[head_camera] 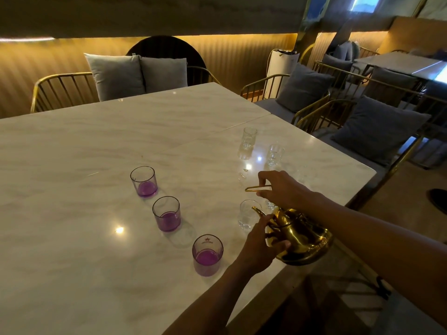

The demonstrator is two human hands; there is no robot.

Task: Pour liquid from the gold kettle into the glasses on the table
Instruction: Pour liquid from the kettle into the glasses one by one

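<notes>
Nearest to me, my left hand [260, 245] cradles the gold kettle [300, 235] from its left flank, fingers curled round the body below the spout; that grip is closed on the kettle wall and steadies rather than carries. The kettle sits tilted at the near right edge of the bench [84, 146], spout aimed at a small clear glass [246, 215] just beside it; I see no stream, so I judge the pour not yet begun here. My right hand [278, 189] reaches over the kettle and pinches its thin gold bail handle [254, 189] between thumb and fingers, a tight grip on a narrow loop. I judge the kettle to be rigid polished metal, slick under the fingers and heavy if filled; the handle is the proper hold, with the left hand low on the body to govern tilt. Whether the wall is hot I cannot tell. To the left stand three purple tumblers in a diagonal row, each holding some purple liquid: the near one [207, 255], the middle one [166, 213] and the far one [143, 181], well apart from the kettle. Beyond the right hand stand two more clear glasses, one [274, 154] nearer and one [248, 139] further off; another behind the hand is too hidden to describe. All the glassware looks fragile and light, easily tipped by the spout. Furthest off, grey cushions [135, 74] rest on gold-framed chairs.
</notes>
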